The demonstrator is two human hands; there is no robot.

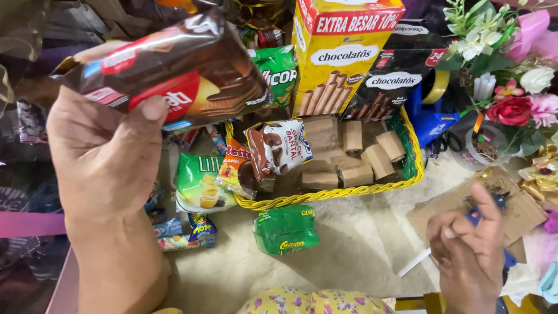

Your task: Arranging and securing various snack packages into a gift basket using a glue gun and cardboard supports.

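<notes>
My left hand [104, 157] is raised at the left and grips a brown and red wafer packet [174, 72] by its lower edge, thumb on the front. My right hand [468, 247] is low at the right, fingers curled around a small blue tool [475, 217] over a piece of brown cardboard [517, 212]. Between them stands a yellow wicker basket [325, 195] holding a tall yellow wafer-roll box [337, 52], a black wafer-roll box [389, 81], a white and brown snack pouch [279, 145] and several rolled cardboard pieces [360, 157].
A green snack packet [286, 231] lies on the cream cloth [360, 244] in front of the basket. Green and orange packets [200, 180] lean at the basket's left. Artificial flowers [511, 87], scissors [444, 145] and a blue tape dispenser [427, 119] crowd the right side.
</notes>
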